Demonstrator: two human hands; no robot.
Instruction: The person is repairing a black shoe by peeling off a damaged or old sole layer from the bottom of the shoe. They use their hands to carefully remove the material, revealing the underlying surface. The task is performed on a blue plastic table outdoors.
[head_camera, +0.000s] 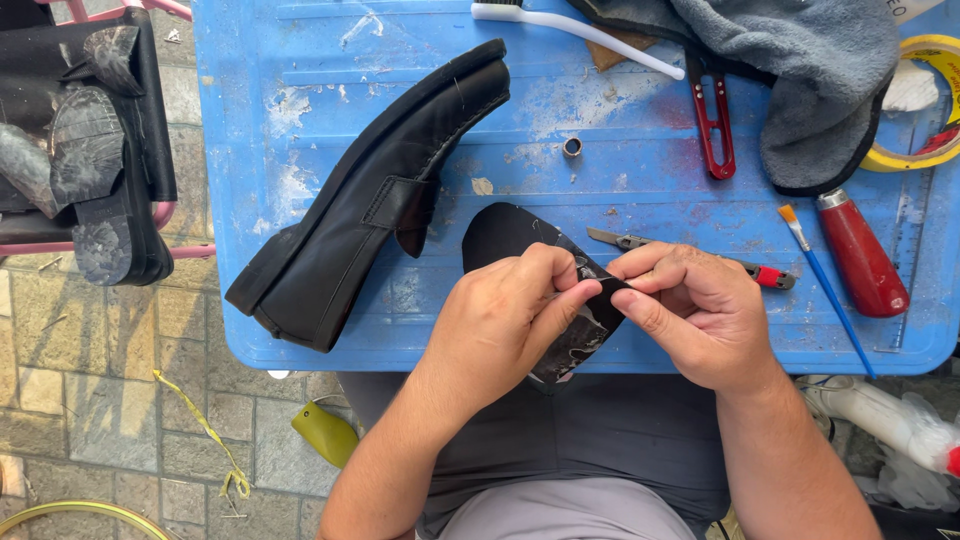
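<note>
Hands meet at the front edge of the blue desk (300, 100): the left hand (505, 320) and the right hand (690, 315) each pinch the same black insole piece (520, 235) between thumb and fingertips, close together at its near-right edge, as if peeling a layer apart there. Judging by that grip, the peel would go best with both pinches kept tight beside the split and moved along it little by little, so the thin sheet does not tear or crease. The insole piece lies with its long axis running from about eleven o'clock to five o'clock, rounded end toward eleven, lower end hanging off the desk over the lap. A black loafer (370, 200) lies just left, at nine o'clock, toe toward one o'clock.
</note>
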